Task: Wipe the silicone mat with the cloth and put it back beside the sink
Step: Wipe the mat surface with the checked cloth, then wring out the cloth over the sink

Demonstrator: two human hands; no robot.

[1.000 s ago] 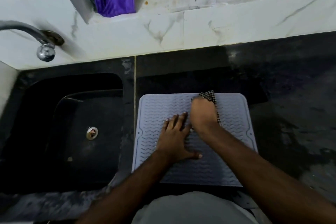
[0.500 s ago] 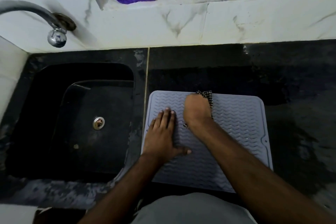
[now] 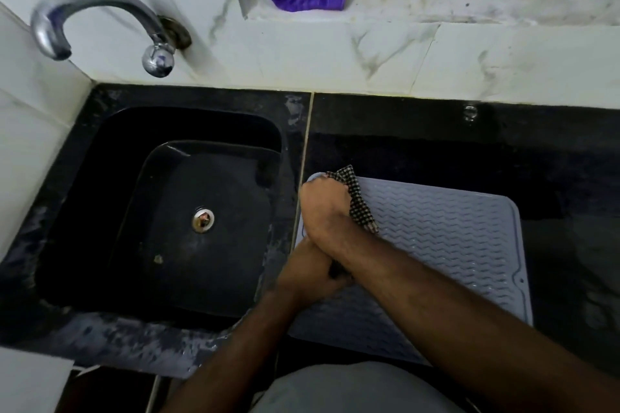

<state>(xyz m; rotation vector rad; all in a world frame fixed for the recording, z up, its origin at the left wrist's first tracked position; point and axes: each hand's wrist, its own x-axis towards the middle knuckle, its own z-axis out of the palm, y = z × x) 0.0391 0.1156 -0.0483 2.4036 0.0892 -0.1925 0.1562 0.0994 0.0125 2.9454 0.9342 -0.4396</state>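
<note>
The silicone mat [image 3: 446, 245] lay on the counter [image 3: 553, 184] just beside the sink [image 3: 110, 131]. The right hand [image 3: 323, 203] gripped the cloth [image 3: 359, 203] at the mat's far sink-side corner; the left hand [image 3: 307, 273] pressed its sink-side edge (fingers hidden, so its grip could not be told). Firm overlapping strokes along the ridges would suit.

Black counter [image 3: 419, 131] under ribbed mat [image 3: 453, 238]
</note>
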